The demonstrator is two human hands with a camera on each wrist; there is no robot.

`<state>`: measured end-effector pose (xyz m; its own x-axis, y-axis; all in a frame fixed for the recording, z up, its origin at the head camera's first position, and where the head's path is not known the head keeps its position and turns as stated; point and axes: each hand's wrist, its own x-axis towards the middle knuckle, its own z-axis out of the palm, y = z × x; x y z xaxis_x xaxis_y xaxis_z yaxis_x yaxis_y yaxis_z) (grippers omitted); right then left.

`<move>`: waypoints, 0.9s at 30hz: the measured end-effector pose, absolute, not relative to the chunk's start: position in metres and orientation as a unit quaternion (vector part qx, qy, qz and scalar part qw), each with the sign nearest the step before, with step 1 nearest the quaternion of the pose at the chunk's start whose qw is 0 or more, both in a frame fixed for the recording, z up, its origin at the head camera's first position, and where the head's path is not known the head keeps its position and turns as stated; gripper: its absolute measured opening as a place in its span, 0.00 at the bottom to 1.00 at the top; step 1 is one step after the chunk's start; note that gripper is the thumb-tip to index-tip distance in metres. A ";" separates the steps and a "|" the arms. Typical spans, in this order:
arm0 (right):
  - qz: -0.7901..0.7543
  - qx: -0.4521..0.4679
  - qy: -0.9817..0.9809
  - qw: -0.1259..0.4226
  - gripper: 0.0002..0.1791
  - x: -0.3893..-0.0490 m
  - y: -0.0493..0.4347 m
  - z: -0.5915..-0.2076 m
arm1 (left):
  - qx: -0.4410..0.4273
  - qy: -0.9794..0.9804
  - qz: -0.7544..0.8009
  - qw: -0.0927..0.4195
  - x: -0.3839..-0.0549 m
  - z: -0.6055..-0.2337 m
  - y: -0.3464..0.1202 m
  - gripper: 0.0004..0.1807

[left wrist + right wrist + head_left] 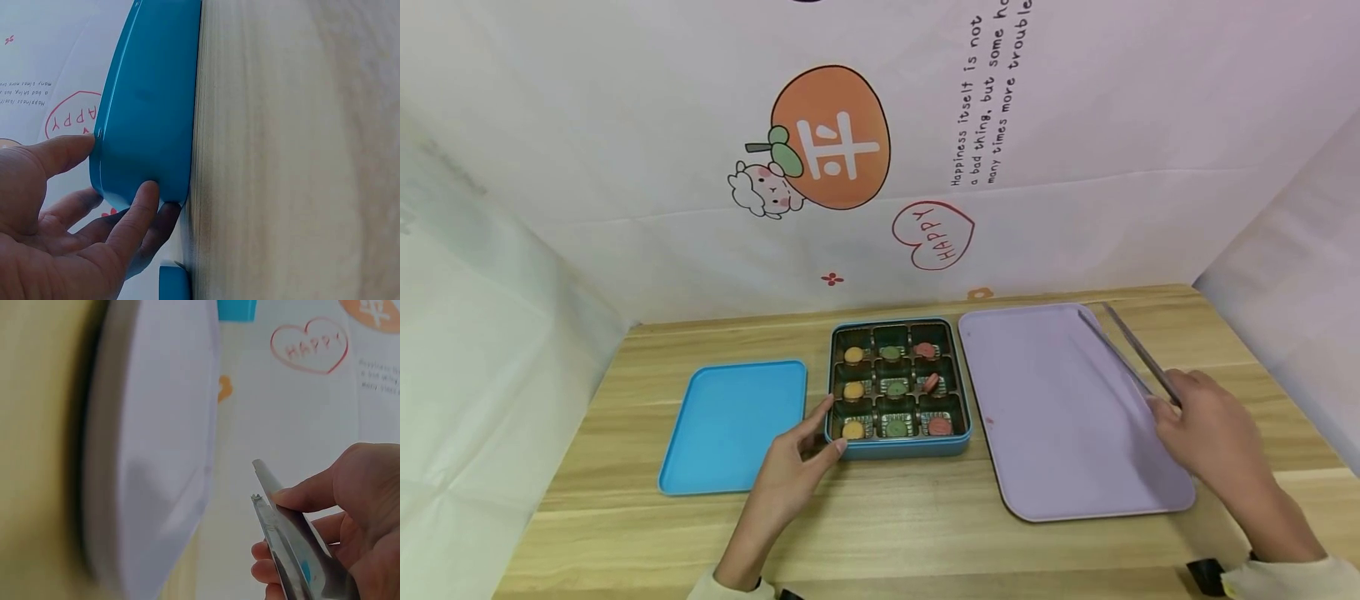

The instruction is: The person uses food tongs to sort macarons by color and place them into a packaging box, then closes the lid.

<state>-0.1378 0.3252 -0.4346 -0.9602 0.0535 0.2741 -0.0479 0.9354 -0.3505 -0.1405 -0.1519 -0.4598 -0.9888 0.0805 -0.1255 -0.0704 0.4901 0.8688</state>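
Note:
A blue tin box [898, 450] with a dark divided insert stands in the middle. Small macarons sit one to a compartment: yellow on the left, green [897, 428] in the middle, pink [939, 427] on the right. One pink macaron [931, 383] in the middle row leans on edge. My left hand [793, 462] holds the box's near left corner, thumb at the front and fingers along the left side; the left wrist view shows fingertips against the blue wall. Metal tongs [1138, 350] are gripped in my right hand [1217, 429], their tips apart and nothing between them.
Under the tongs lies a lilac tray [1075, 450], right beside the box, with a small pink crumb [989, 421] on it. A flat blue lid [741, 429] lies left of the box. Behind the wooden table [925, 525] hangs a printed white cloth [685, 233].

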 end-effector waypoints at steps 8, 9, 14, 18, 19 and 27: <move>0.170 -0.038 -0.977 0.120 0.10 -0.131 0.361 -0.448 | 0.002 0.859 0.507 0.073 -0.141 -0.459 -0.151 0.36; 0.169 -0.042 -0.978 0.115 0.10 -0.131 0.364 -0.450 | 0.005 0.860 0.505 0.072 -0.141 -0.458 -0.151 0.36; 0.164 -0.065 -0.981 0.080 0.18 -0.130 0.381 -0.455 | 0.001 0.861 0.503 0.077 -0.140 -0.457 -0.151 0.36; 0.161 -0.077 -0.981 0.071 0.22 -0.129 0.390 -0.459 | -0.001 0.859 0.505 0.081 -0.140 -0.457 -0.151 0.36; 0.160 -0.079 -0.982 0.069 0.22 -0.129 0.392 -0.460 | 0.001 0.859 0.506 0.081 -0.140 -0.458 -0.151 0.36; 0.142 -0.075 -0.986 0.039 0.24 -0.134 0.401 -0.461 | 0.002 0.858 0.508 0.078 -0.141 -0.458 -0.151 0.36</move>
<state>-0.1340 0.4011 -0.4611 -0.9858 0.1584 0.0561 0.1360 0.9483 -0.2869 -0.1409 -0.1513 -0.4580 -0.9879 0.0823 -0.1312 -0.0754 0.4846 0.8715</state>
